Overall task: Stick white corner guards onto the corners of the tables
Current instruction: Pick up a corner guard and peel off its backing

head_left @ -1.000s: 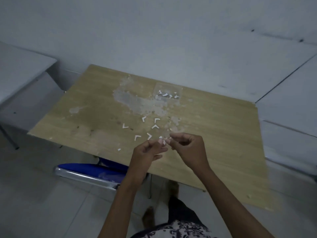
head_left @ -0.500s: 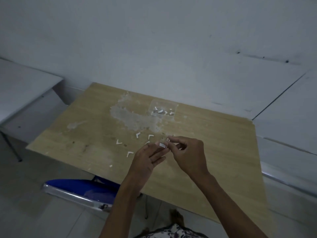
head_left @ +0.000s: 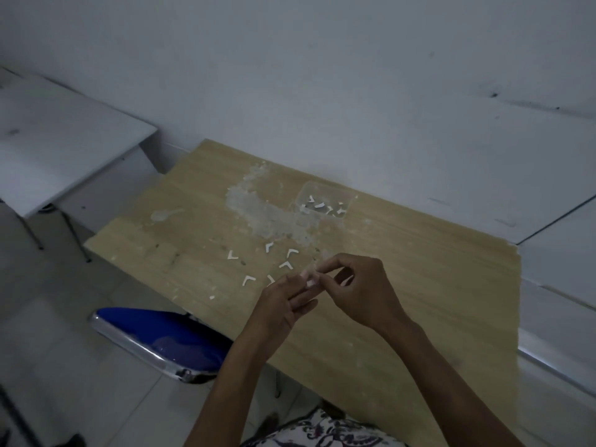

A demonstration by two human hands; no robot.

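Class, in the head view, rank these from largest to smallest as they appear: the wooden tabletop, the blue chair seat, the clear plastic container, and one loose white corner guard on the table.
1. wooden tabletop
2. blue chair seat
3. clear plastic container
4. loose white corner guard

The chair sits nearer the camera, but its lead over the container is clear.

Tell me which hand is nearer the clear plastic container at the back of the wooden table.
Right. The right hand sits in front of the clear container, slightly to its right. The left hand is lower in the frame, further towards the table's near edge.
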